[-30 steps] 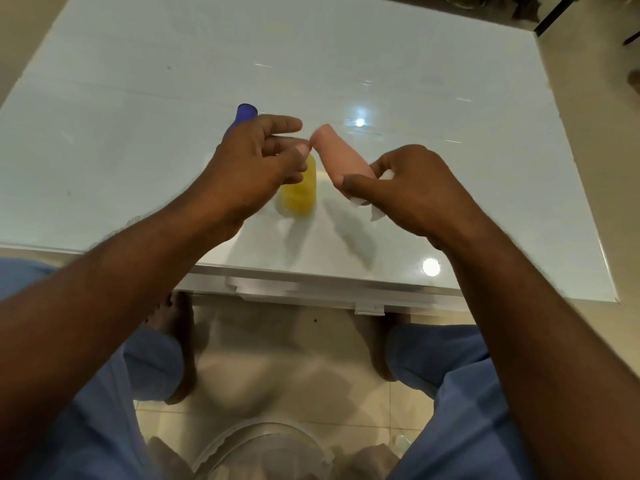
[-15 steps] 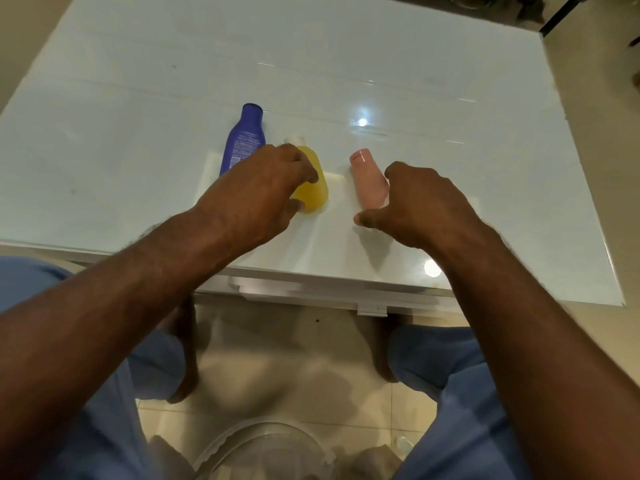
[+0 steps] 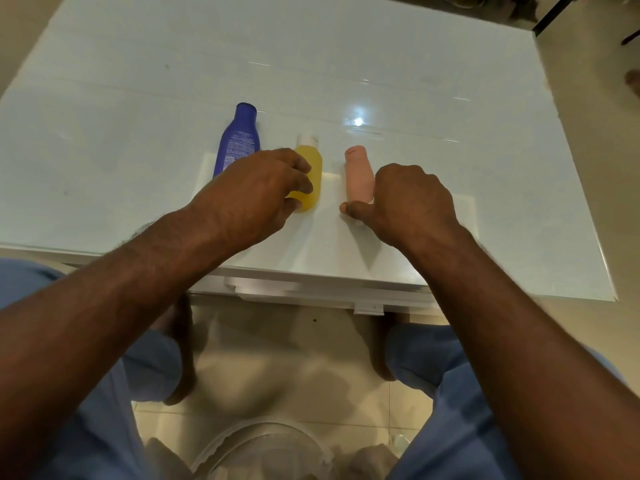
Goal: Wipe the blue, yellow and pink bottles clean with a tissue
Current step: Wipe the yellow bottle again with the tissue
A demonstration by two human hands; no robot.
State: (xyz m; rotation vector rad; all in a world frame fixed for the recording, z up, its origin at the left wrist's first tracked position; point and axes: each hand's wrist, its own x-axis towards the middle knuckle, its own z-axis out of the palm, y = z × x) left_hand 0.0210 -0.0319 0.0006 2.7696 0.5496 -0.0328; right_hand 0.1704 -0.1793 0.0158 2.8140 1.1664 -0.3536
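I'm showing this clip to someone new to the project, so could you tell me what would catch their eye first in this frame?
Three bottles stand in a row near the front edge of the white table: a blue bottle on the left, a yellow bottle in the middle and a pink bottle on the right. The left hand closes round the yellow bottle, while the right hand rests curled by the pink one.

Pink bottle (image 3: 359,174) base behind right hand (image 3: 408,202)

Bare forearms, light blue clothing (image 3: 460,393), bare feet (image 3: 180,358).
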